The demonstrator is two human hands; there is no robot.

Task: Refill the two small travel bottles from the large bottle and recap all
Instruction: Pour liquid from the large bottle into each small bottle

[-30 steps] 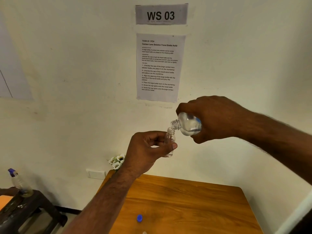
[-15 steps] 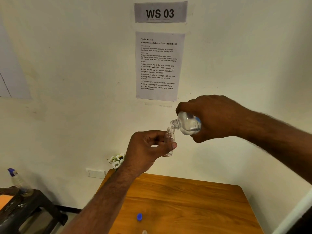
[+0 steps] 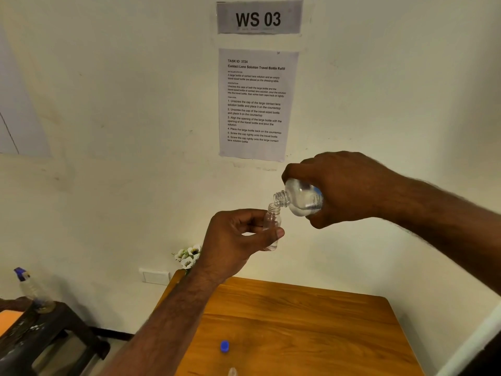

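My left hand (image 3: 233,237) grips a small clear travel bottle (image 3: 272,225) upright in the air above the table, its neck uncapped. My right hand (image 3: 349,188) holds the large clear bottle (image 3: 301,199) tipped almost sideways, its open mouth resting just over the small bottle's opening. A little clear liquid sits at the small bottle's bottom. A blue cap (image 3: 224,346) lies on the wooden table (image 3: 311,329) below. At the bottom edge a pale tip of another object (image 3: 232,371) pokes into view; what it is cannot be told.
A wall with a taped instruction sheet (image 3: 257,104) stands right behind the hands. White flowers (image 3: 188,256) sit at the table's far left corner. To the left, a dark stool (image 3: 40,329) carries a spray bottle (image 3: 31,290).
Both hands and bottles have stayed nearly still, mouth to mouth. The view has shifted slightly.
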